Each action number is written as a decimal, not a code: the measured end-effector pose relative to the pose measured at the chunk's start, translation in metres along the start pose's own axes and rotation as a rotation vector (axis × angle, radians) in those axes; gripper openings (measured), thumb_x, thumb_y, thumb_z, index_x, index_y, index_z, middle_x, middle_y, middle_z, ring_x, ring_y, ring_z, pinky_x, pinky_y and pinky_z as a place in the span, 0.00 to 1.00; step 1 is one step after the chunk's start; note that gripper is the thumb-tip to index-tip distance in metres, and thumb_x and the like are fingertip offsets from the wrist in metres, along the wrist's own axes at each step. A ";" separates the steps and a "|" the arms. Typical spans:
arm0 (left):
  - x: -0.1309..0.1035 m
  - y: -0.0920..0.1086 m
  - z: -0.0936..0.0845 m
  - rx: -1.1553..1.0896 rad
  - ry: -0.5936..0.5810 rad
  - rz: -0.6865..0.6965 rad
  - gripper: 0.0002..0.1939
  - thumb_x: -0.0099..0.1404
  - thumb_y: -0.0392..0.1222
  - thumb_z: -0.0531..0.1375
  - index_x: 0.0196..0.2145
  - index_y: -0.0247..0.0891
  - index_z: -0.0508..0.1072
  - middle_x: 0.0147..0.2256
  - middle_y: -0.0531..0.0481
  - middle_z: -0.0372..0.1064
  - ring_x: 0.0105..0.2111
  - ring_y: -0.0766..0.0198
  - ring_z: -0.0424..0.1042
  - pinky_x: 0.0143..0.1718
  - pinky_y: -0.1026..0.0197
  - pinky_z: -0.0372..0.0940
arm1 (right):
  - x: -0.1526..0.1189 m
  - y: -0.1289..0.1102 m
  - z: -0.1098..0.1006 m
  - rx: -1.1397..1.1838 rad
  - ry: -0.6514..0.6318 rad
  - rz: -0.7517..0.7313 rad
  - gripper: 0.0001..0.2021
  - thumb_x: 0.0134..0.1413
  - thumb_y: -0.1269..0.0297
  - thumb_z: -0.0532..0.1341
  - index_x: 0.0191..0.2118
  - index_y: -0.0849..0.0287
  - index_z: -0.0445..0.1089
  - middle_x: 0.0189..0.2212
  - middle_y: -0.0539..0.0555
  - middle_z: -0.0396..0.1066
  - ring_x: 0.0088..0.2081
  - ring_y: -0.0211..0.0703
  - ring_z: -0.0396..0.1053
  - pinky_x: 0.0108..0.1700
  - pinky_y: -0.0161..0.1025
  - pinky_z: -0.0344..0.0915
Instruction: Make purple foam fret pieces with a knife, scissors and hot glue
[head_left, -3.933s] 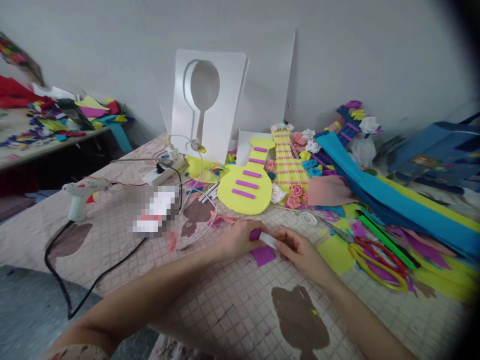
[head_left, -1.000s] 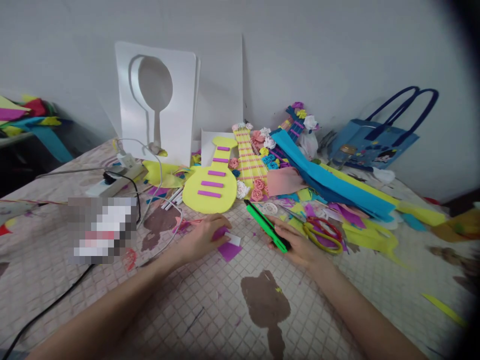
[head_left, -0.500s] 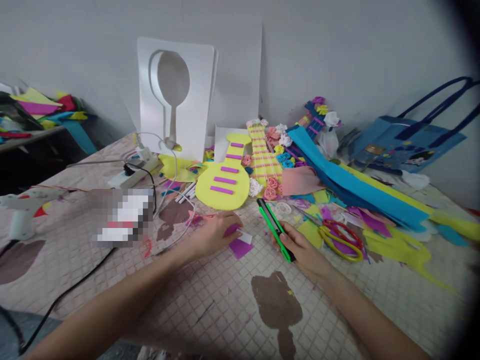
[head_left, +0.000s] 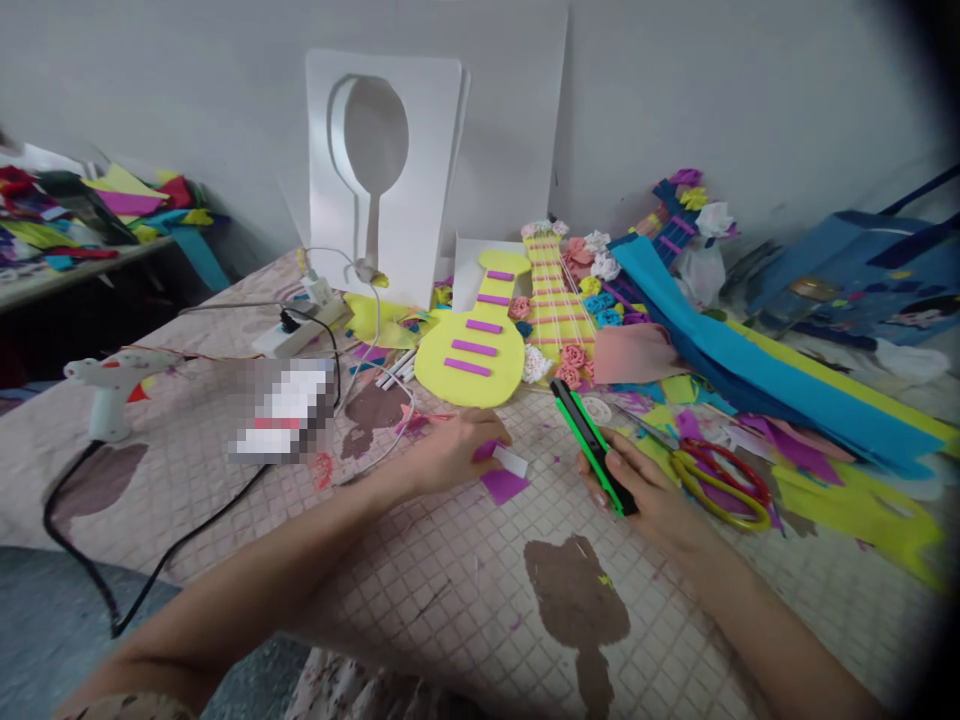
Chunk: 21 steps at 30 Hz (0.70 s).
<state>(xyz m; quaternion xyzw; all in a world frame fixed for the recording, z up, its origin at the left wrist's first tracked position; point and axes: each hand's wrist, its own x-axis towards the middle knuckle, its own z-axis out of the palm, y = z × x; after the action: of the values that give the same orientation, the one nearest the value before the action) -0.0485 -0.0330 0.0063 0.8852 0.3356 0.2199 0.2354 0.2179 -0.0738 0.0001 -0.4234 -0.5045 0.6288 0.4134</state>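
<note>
In my right hand (head_left: 634, 475) is a green and black utility knife (head_left: 592, 440), held over the table with its tip pointing up and left. My left hand (head_left: 461, 450) is closed on a piece of purple paper (head_left: 505, 487) at the table surface. A small white strip (head_left: 511, 460) lies over that paper, close to my fingertips. Just beyond my left hand, a yellow guitar-shaped cutout (head_left: 471, 385) with several purple bars leans upright. Beside it stands a second yellow guitar shape (head_left: 551, 290) with white strings and paper roses.
Red and yellow scissors (head_left: 724, 490) lie among paper scraps right of my right hand. At left are a white glue gun (head_left: 112, 395), its black cord and a power strip (head_left: 289, 335). A white board (head_left: 420, 180) with a cut-out shape leans on the wall.
The camera view has swung left, so everything appears further right. Both hands keep their grips, on the purple paper and the utility knife, with little visible movement over the table.
</note>
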 end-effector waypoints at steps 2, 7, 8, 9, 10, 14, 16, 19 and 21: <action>0.001 0.000 0.005 0.039 -0.023 0.042 0.10 0.59 0.32 0.58 0.40 0.35 0.72 0.41 0.43 0.68 0.42 0.60 0.68 0.46 0.58 0.64 | 0.000 -0.001 -0.003 0.034 0.020 -0.014 0.12 0.60 0.58 0.55 0.48 0.51 0.63 0.36 0.52 0.69 0.23 0.33 0.60 0.23 0.34 0.57; 0.002 -0.001 -0.001 0.112 0.046 0.023 0.09 0.60 0.30 0.57 0.39 0.33 0.70 0.40 0.43 0.68 0.42 0.59 0.67 0.44 0.57 0.64 | -0.002 -0.010 -0.005 0.040 0.043 -0.067 0.18 0.61 0.61 0.53 0.56 0.44 0.55 0.46 0.53 0.66 0.21 0.33 0.61 0.23 0.37 0.59; 0.001 -0.002 -0.006 0.118 0.091 -0.004 0.08 0.60 0.31 0.57 0.40 0.33 0.70 0.40 0.43 0.68 0.41 0.59 0.67 0.44 0.56 0.64 | -0.003 -0.011 -0.006 0.031 0.045 -0.081 0.18 0.61 0.61 0.53 0.57 0.43 0.54 0.47 0.53 0.66 0.21 0.33 0.62 0.22 0.37 0.59; 0.001 -0.002 -0.011 0.124 0.139 -0.035 0.08 0.61 0.32 0.57 0.40 0.33 0.69 0.40 0.43 0.68 0.41 0.59 0.68 0.43 0.56 0.64 | -0.004 -0.013 -0.008 0.018 0.048 -0.094 0.18 0.61 0.61 0.53 0.56 0.43 0.55 0.48 0.53 0.65 0.21 0.33 0.62 0.22 0.37 0.59; 0.001 -0.003 -0.015 0.127 0.181 -0.067 0.07 0.61 0.33 0.57 0.40 0.33 0.69 0.39 0.43 0.68 0.40 0.59 0.68 0.42 0.56 0.64 | -0.005 -0.014 -0.009 0.005 0.052 -0.108 0.16 0.61 0.62 0.53 0.54 0.44 0.57 0.47 0.53 0.66 0.21 0.34 0.63 0.22 0.37 0.60; -0.001 -0.002 -0.021 0.057 0.170 -0.118 0.07 0.61 0.34 0.58 0.39 0.34 0.69 0.37 0.45 0.69 0.36 0.63 0.69 0.38 0.59 0.65 | -0.007 -0.013 -0.016 -0.043 0.029 -0.130 0.12 0.60 0.63 0.54 0.49 0.48 0.62 0.43 0.54 0.67 0.27 0.37 0.66 0.28 0.39 0.63; -0.001 0.001 -0.018 0.000 0.086 -0.075 0.09 0.60 0.32 0.58 0.40 0.34 0.69 0.38 0.46 0.70 0.36 0.64 0.69 0.38 0.62 0.65 | -0.007 -0.011 -0.017 -0.062 0.017 -0.119 0.13 0.60 0.63 0.54 0.50 0.48 0.62 0.43 0.54 0.67 0.28 0.38 0.66 0.28 0.39 0.63; -0.001 0.003 -0.011 -0.006 -0.022 0.008 0.10 0.60 0.30 0.57 0.41 0.33 0.69 0.40 0.44 0.69 0.39 0.63 0.69 0.41 0.61 0.64 | -0.006 -0.010 -0.016 -0.069 0.017 -0.105 0.14 0.60 0.63 0.53 0.51 0.47 0.61 0.42 0.54 0.67 0.26 0.37 0.64 0.26 0.38 0.61; -0.001 0.004 -0.007 0.013 -0.068 0.066 0.09 0.61 0.30 0.56 0.40 0.33 0.69 0.41 0.43 0.69 0.42 0.61 0.68 0.44 0.59 0.63 | -0.006 -0.009 -0.014 -0.057 0.017 -0.111 0.14 0.60 0.62 0.54 0.51 0.47 0.61 0.41 0.54 0.67 0.25 0.36 0.62 0.25 0.38 0.60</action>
<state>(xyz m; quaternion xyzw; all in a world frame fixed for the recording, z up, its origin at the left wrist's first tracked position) -0.0508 -0.0344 0.0137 0.9043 0.2993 0.1954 0.2334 0.2336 -0.0740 0.0083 -0.4118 -0.5413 0.5865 0.4398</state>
